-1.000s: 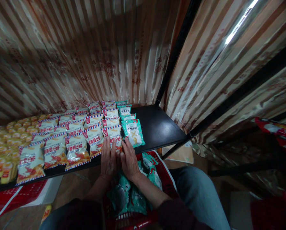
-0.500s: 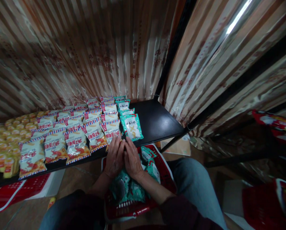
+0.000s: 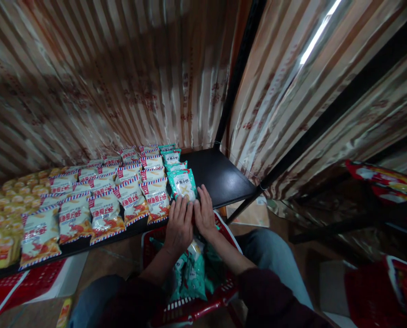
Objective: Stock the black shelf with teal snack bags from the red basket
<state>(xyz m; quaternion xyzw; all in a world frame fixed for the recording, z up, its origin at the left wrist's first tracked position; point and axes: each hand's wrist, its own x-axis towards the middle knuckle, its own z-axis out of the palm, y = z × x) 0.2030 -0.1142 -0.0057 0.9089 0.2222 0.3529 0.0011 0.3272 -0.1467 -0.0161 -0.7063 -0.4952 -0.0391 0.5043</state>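
A teal snack bag (image 3: 182,182) stands at the front of a short row of like bags on the black shelf. My left hand (image 3: 179,227) lies flat with straight fingers against its lower front. My right hand (image 3: 204,213) is at its lower right corner, fingers stretched out and also unclosed. Neither hand grips anything. Beneath my forearms a red basket (image 3: 186,317) holds several more teal bags (image 3: 192,275). Left of the teal row, white-and-red snack bags (image 3: 155,198) stand in neighbouring rows.
Bare black shelf surface (image 3: 215,171) lies right of the teal row. A dark metal post (image 3: 229,98) rises at the shelf's corner before a striped curtain (image 3: 186,86). Yellow packs (image 3: 17,200) fill the left end. Another red basket (image 3: 36,283) is below.
My hands have moved from in front of the white-and-red bags to the front teal bag, and they are further apart. The camera view has shifted slightly.
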